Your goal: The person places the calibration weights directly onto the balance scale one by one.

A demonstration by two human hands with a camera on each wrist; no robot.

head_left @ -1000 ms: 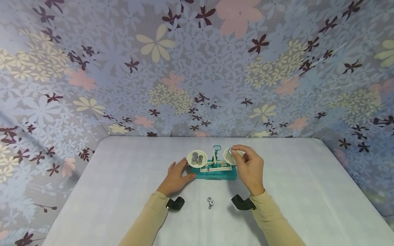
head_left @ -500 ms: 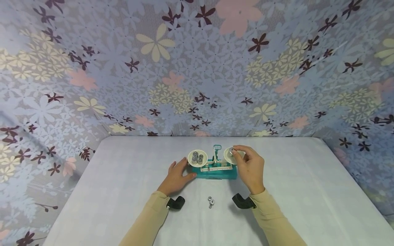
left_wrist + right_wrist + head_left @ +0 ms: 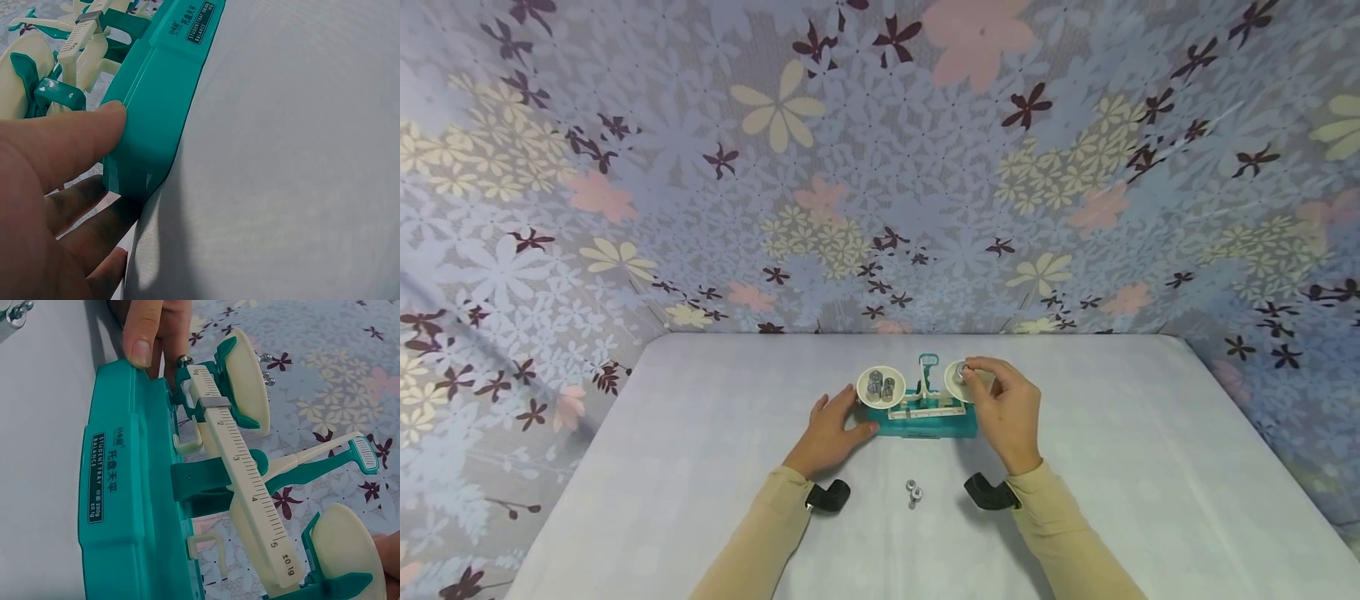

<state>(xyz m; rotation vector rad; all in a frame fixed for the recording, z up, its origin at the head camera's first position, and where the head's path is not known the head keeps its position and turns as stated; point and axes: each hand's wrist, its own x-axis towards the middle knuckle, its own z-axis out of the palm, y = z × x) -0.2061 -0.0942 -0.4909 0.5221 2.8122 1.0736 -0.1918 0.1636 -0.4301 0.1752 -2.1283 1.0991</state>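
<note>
A teal and cream tray balance [image 3: 925, 427] stands on the table. My left hand [image 3: 827, 435] holds the left end of its base, the thumb on the front top edge and the fingers around the end, as the left wrist view shows. Several metal weights [image 3: 875, 389] sit in the left pan [image 3: 880, 369]. Over the right pan [image 3: 953, 390], my right hand [image 3: 1011, 417] pinches a small metal weight [image 3: 962, 371] between thumb and forefinger. In the right wrist view that pan [image 3: 344, 544] hides most of the right hand, and the slider [image 3: 212, 402] sits near the beam's low end.
Several small metal weights [image 3: 913, 493] lie together on the white-covered table [image 3: 700, 500], in front of the balance between the forearms. A flowered wall covering [image 3: 820, 275] rises directly behind the table's back edge.
My right hand has dipped slightly, with the pinched weight a little lower over the right pan. The left hand and the balance base have stayed in place.
</note>
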